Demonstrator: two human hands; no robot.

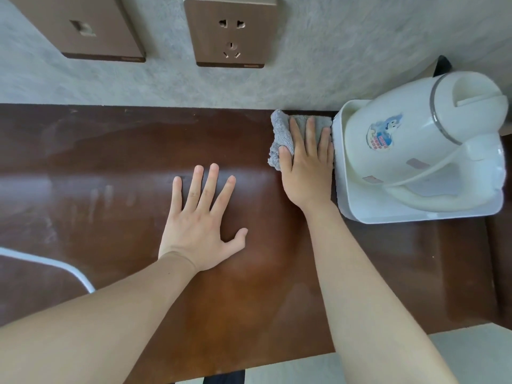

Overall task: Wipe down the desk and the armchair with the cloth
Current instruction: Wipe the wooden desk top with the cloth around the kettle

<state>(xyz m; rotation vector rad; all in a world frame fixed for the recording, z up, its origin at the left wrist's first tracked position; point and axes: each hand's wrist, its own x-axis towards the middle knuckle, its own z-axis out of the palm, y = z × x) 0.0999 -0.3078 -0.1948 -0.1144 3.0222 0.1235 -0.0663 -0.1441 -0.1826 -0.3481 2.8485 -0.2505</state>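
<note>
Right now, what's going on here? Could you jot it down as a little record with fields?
surface: brown desk, smudged at left
right hand: flat on grey cloth, at back edge against the tray
left hand: flat on desk, fingers spread, empty
tray: white, holds kettle
wall: two sockets
cable: white, front left

Right hand (306, 167) flat on grey cloth (279, 134) beside white tray (360, 214), left hand (203, 223) spread on brown desk (110, 167)

The dark brown desk (116, 162) carries a grey cloth (279, 137) pressed flat under the right hand (307, 170), a white tray (360, 209) touching that hand's outer side, the left hand (199, 225) spread flat, and a white cable (55, 266) left of it.
</note>
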